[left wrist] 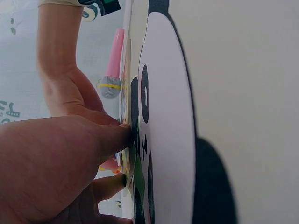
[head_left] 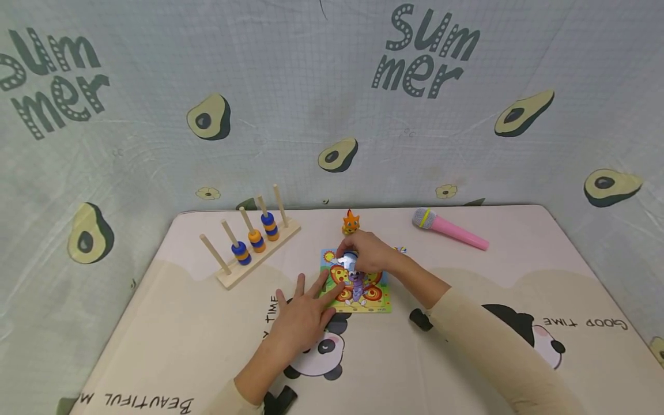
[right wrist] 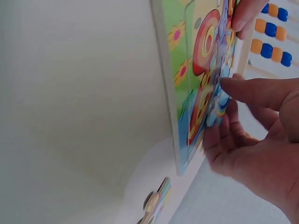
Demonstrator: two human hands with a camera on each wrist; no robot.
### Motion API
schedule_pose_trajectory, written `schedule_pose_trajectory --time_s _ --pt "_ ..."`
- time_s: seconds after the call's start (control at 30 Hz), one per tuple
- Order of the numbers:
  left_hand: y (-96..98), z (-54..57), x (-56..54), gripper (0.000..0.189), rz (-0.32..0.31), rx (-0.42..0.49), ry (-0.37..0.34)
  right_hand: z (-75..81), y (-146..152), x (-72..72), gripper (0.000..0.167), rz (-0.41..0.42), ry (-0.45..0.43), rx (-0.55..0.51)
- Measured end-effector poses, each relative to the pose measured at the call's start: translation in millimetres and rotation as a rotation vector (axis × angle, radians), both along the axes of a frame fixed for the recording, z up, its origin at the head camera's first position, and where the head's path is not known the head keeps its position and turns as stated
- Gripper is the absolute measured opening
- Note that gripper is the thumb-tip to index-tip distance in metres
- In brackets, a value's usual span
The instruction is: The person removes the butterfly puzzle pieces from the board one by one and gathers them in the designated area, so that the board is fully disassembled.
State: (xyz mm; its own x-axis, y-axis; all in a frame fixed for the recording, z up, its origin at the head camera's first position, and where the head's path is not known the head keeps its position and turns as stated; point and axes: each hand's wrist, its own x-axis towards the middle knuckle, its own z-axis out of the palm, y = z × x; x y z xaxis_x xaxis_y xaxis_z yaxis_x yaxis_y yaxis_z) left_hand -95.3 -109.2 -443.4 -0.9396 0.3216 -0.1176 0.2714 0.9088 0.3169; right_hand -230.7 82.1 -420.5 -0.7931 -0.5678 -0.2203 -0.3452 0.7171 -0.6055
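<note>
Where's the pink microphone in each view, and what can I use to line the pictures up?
Head: the pink microphone lies right of and beyond the puzzle board, grey end toward the left.
Left wrist: upper half, left of centre, grey end pointing down.
Right wrist: not in the picture.
Shared landmark: the right hand, at the board in the head view, left of the microphone in the left wrist view, and at the right side in the right wrist view.

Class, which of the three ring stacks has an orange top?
The middle stack: it alone has orange uppermost; the left stack and right stack have blue.
</note>
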Motion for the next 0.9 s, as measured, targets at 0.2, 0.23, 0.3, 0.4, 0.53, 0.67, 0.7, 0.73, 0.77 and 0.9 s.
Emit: schedule_pose_trajectory --time_s 0.2,0.23,0.3,0.4,0.53,0.67,0.7,0.73,0.77,0.9 --pt "-0.2 2.0 0.8 0.051 -0.003 -0.008 0.005 3.8 6 2.8 0.045 0.041 0.052 -0.020" --pt "-0.2 2.8 1.1 0.051 -0.003 -0.008 0.003 4.2 6 3.1 0.045 0.047 0.067 -0.023" --pt "-0.1 3.8 1.5 0.051 -0.002 -0.003 -0.002 4.2 8 3.6 0.046 0.055 0.092 -0.024" --pt "-0.1 4.8 1.7 0.050 -0.001 -0.002 -0.005 3.7 10 4.1 0.047 0.049 0.111 -0.017" --pt "-0.2 4.6 1.3 0.050 -0.003 -0.008 0.000 2.1 12 4.5 0.053 0.030 0.128 -0.004" --pt "-0.3 4.3 1.5 0.050 -0.004 -0.007 0.007 1.2 13 5.7 0.052 0.019 0.134 -0.014" --pt "-0.4 4.1 1.7 0.050 -0.004 -0.004 0.005 1.1 14 6.2 0.051 0.016 0.135 -0.016" --pt "-0.5 3.9 1.9 0.050 -0.003 -0.001 0.003 1.1 14 6.8 0.051 0.014 0.137 -0.018" --pt "-0.6 3.5 1.9 0.050 -0.003 0.002 0.001 0.9 15 7.3 0.051 0.013 0.139 -0.020" --pt "-0.5 1.9 1.5 0.050 0.001 0.007 -0.004 0.5 17 8.5 0.053 0.014 0.151 -0.023"
